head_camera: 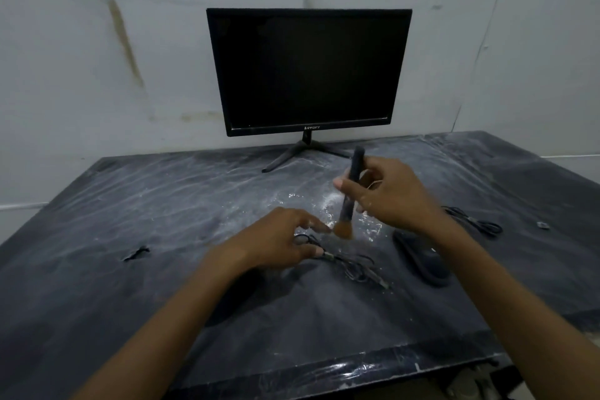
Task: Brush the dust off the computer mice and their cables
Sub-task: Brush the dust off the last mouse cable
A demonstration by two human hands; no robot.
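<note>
We see the dark table (136, 302) fill the lower two thirds of the frame, its near edge running along the bottom right and its far edge meeting the wall under the monitor (308, 71) at upper centre. Broad bare stretches lie at lower left and at far right, streaked with pale dust around the middle. Our right hand (393, 195), just right of centre, grips the brush (350, 191) by its dark handle, held nearly upright with the tan bristles pointing down, just above the table. Our left hand (279, 243), at centre, lies low on the table with fingers curled, pinching a cable (354, 266) between thumb and fingertips; the bristles hang just beside those fingertips, up and to their right. The cable trails in loose loops to the lower right of the left hand. A mouse (422, 256) lies at right of centre, partly under the right forearm, near the loops but apart from them. A second cable (477, 221) curls beyond the right wrist, toward the right edge.
</note>
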